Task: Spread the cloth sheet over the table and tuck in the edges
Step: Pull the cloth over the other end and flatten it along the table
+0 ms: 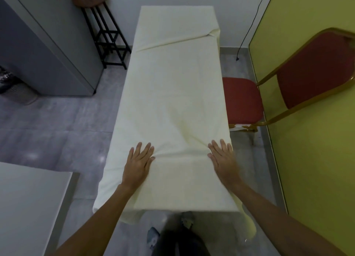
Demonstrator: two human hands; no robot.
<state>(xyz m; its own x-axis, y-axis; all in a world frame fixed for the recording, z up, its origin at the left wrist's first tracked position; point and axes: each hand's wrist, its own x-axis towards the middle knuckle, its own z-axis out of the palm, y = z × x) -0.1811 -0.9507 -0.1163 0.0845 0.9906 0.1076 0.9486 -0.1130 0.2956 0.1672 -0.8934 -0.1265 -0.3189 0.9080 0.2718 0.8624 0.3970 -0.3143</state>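
Observation:
A cream cloth sheet (172, 86) covers the whole long narrow table, which is hidden beneath it. A diagonal fold crosses the far end, and small wrinkles gather between my hands. My left hand (139, 163) lies flat on the sheet near the table's left side, fingers straight and spread. My right hand (222, 157) presses flat near the right edge, fingers straight too. At the near end the sheet hangs over the edge, with loose corners drooping at the left and right.
A red chair with a gold frame (244, 100) stands tight against the table's right side, before a yellow-green wall (311, 159). A black stool (103, 25) and a grey cabinet (48, 50) stand at the far left. A white surface (28, 207) sits near left.

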